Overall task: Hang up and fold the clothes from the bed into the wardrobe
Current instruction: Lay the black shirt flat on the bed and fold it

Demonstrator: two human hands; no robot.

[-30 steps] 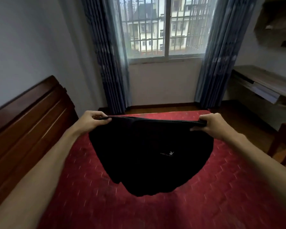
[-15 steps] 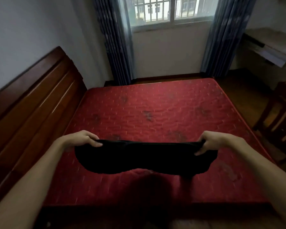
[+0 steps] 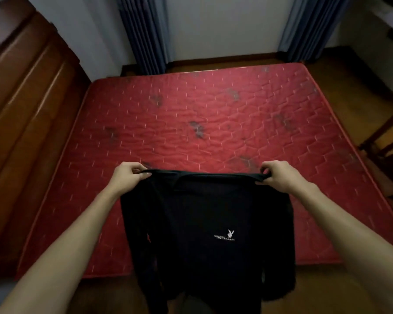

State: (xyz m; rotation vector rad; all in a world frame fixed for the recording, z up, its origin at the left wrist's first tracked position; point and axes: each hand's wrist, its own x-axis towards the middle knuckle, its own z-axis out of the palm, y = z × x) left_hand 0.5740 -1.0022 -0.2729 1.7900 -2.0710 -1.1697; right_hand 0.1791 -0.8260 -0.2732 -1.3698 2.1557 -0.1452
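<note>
Pinching the black long-sleeved top at both shoulders with left hand and right hand, lower centre of frame over the red mattress's near edge, risking a lopsided fold should dangling sleeves bunch underneath.

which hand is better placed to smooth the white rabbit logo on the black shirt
Probably right hand: white rabbit logo sits right of middle on the black shirt, farther from left hand.

Matt black cloth shirt; quilted red mattress; glossy wooden headboard.
</note>
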